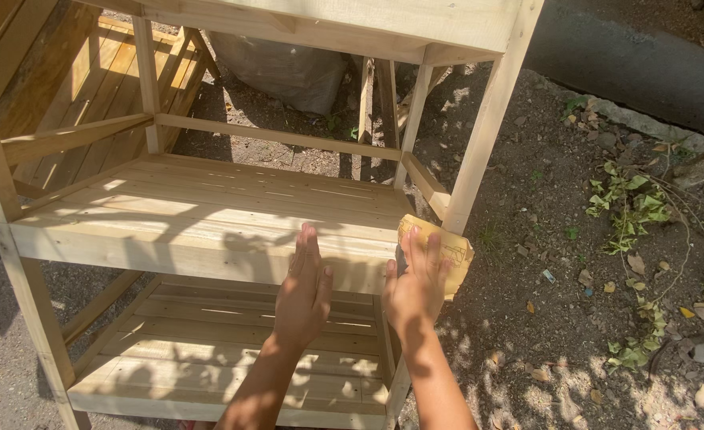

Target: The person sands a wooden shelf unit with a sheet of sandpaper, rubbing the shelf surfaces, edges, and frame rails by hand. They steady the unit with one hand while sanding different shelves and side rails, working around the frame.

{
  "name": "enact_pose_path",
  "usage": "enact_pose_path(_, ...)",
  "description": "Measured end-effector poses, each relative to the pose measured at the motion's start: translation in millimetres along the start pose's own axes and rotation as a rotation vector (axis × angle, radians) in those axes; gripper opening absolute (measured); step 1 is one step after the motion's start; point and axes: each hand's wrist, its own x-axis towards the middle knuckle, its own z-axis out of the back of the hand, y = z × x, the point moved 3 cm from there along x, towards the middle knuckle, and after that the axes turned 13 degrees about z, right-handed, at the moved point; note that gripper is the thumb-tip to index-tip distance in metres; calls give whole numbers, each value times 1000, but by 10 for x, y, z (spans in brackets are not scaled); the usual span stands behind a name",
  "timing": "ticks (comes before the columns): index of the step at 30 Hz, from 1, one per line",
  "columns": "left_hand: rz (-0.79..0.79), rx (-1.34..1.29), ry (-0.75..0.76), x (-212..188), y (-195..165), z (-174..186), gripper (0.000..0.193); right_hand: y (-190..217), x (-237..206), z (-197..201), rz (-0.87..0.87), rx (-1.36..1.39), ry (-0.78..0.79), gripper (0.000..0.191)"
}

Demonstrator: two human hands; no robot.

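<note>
Outdoors on dirt ground [575,334], your left hand [302,291] lies flat, bracing the wooden shelf unit [208,231]; your right hand [417,287] presses sandpaper [455,253] against its corner.

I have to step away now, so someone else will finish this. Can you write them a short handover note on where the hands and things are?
Left hand: open, flat against the front edge of the middle shelf, holding nothing.
Right hand: presses a yellow sandpaper sheet against the shelf's front right corner, beside the post.
The wooden shelf unit stands upright on dirt ground; lower shelf is below the hands.
Done: cannot tell how much is already sanded; the wood looks pale and bare throughout.
Left: likely the rest of that front edge and corner, judged only from where the paper sits.
</note>
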Motion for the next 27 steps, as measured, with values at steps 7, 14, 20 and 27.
enact_pose_path(7, 217, 38, -104, 207, 545, 924, 62, 1268, 253, -562, 5, -31, 388, 45)
enact_pose_path(14, 322, -7, -311, 447, 1353, 2296, 60, 3490, 617, -1152, 211, 696, 399, 40)
enact_pose_path(20, 192, 531, -141, 816, 2000, 3024, 68, 2357, 655, -313, -147, 238, 369, 43)
enact_pose_path(27, 101, 586, -89, 891, 2290, 3453, 69, 4187, 950, -1017, 34, 212, 102, 37)
